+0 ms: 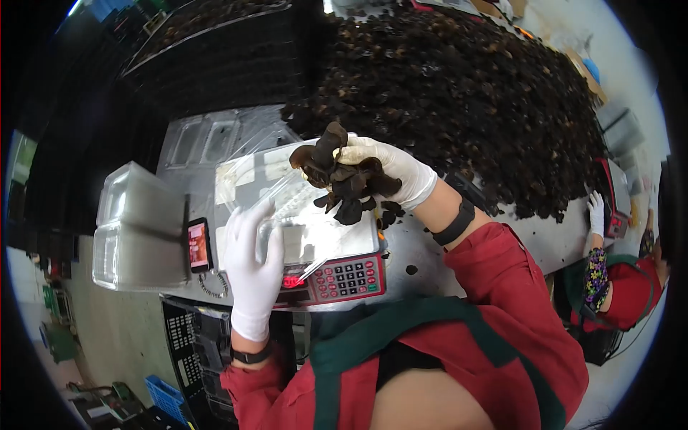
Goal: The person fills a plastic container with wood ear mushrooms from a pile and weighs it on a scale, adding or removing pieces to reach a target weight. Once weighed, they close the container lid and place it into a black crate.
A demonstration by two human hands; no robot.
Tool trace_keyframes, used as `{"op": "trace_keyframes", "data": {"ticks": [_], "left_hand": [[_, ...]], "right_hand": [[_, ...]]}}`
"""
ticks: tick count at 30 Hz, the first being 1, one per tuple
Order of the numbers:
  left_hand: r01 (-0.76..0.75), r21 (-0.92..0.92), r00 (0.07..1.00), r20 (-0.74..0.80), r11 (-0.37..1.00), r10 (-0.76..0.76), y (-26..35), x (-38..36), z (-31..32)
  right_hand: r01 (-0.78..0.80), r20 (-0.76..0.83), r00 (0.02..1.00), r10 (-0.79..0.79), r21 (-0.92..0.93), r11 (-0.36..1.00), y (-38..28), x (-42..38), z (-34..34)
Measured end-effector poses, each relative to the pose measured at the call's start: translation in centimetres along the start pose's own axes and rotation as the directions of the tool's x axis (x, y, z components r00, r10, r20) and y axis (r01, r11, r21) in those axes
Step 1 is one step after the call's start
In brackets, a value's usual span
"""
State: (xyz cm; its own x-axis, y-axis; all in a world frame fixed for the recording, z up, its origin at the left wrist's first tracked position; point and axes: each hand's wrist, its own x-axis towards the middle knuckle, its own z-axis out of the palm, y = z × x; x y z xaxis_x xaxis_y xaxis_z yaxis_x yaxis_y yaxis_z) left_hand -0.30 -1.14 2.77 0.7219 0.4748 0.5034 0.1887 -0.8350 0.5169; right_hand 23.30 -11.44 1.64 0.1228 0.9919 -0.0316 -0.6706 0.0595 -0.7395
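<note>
My right hand, in a white glove, grips a clump of dark wood ear mushrooms above the scale. Below the clump, a clear plastic tray rests on the pale platform of a red digital scale; glare blurs its outline. At the tray's left edge is my gloved left hand, with its thumb apart from its stretched fingers. Whether those fingers touch the tray is hard to tell. The scale's keypad and lit red display face me, partly behind the left hand.
A large heap of wood ears covers the table's far side. Stacked clear trays and a phone lie left. Black crates rise behind. On the right, a co-worker's gloved hand is beside another scale.
</note>
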Motion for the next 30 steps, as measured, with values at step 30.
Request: {"op": "trace_keyframes", "data": {"ticks": [30], "left_hand": [[0.22,-0.343,0.922,-0.234,0.913,-0.31,-4.0,-2.3,0.8]], "right_hand": [[0.398,0.427,0.81,-0.402,-0.903,-0.158,3.0,-0.1,3.6]]}}
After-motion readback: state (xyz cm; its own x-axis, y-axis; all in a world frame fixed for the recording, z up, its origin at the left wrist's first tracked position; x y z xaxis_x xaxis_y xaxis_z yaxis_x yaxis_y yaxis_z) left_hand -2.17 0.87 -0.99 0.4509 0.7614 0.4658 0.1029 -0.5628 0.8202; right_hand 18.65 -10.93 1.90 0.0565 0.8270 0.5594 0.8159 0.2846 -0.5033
